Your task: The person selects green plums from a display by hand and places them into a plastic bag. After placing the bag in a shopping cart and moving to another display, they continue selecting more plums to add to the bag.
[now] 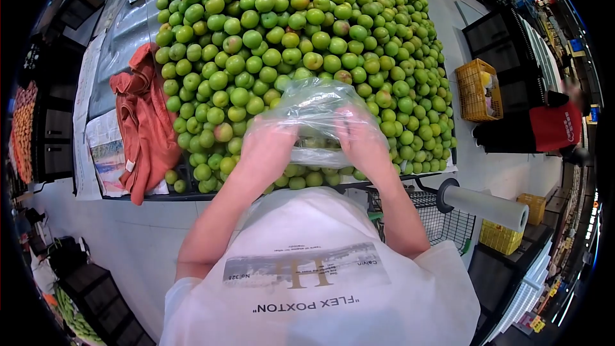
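Clear plastic bag [320, 101]: one, crumpled, between the two hands above the fruit at the near edge of the bench [204, 197]; film touching both.
Left hand [270, 147]: at the bag's left side, fingers curled in, pinching its film.
Right hand [362, 138]: at the bag's right side, fingers bent and partly under film; whether they pinch, cannot tell.
Green round fruit [272, 38]: many, some blushed red, heaped to the near edge.
Red cloth [146, 125]: one, rumpled, by the near left corner, beside the fruit.
Roll of film [490, 205]: one, past the near right corner, over a wire cart [448, 224].
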`<move>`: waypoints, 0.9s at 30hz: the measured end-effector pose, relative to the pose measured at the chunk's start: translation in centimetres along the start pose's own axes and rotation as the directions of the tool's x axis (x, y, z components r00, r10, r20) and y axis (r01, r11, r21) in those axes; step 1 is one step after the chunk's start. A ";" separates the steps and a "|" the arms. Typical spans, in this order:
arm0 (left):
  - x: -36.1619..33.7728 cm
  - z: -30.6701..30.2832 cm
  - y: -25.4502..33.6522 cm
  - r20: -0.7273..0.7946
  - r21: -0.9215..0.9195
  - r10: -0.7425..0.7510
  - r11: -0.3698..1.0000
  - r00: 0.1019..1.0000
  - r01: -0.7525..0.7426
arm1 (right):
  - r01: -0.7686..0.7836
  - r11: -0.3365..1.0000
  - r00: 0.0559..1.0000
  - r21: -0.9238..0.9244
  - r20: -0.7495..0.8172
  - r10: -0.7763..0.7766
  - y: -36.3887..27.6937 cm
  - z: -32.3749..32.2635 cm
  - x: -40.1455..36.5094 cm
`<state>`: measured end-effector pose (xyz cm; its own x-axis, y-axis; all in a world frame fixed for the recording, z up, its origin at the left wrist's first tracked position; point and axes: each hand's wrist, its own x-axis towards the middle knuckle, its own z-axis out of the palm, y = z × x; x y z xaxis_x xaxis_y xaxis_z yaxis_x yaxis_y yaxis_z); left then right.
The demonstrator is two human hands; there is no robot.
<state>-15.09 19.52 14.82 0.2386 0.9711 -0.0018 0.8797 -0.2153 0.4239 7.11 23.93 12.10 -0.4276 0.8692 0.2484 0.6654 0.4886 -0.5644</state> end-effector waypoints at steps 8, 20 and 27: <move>-0.8 -4.8 1.0 0.004 -0.030 0.282 0.959 0.960 -0.281 | -0.203 0.759 0.920 0.619 0.387 -0.069 0.2 -7.1 1.9; -1.7 -7.2 -0.8 -0.443 -0.039 0.282 0.942 0.851 -0.333 | -0.185 0.887 0.970 0.423 -0.068 0.235 7.1 -8.7 6.1; -3.0 -6.9 -0.3 -0.239 -0.053 0.268 0.956 0.933 -0.289 | -0.082 0.985 0.986 0.150 -0.135 0.102 7.0 -2.6 6.7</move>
<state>-18.93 17.44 20.97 0.3603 0.8730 0.3288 0.7504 -0.4806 0.4537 10.44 33.38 11.87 -0.2709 0.9169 0.2930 0.5987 0.3988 -0.6946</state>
